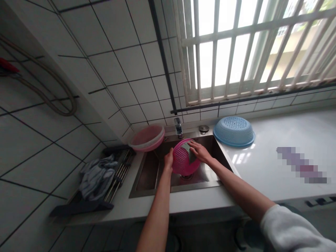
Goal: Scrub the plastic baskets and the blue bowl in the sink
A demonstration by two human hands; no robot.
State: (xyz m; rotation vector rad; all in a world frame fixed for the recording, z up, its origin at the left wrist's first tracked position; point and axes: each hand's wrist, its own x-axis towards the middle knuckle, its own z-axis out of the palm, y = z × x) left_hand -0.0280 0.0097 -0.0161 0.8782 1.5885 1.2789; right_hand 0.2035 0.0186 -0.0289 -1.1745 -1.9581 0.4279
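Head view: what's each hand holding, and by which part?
Left hand holds the pink basket by its left edge. Right hand lies over a green cloth, upper right part, against the basket; grip unclear.

The colander [179, 161] is hot pink, dotted all over with small round holes, and the cloth [188, 152] against it is a muted grey-green. Light blue with a lattice of openings marks the upturned basket [234, 131], pale pink with a whitish rim the basin [147, 137], and silvery grey the sink [148, 175]. The tabletop [265, 136] is white, the wall tiles [115, 64] are whitish crossed by a dark grid, and the sleeve [286, 224] is pale grey.
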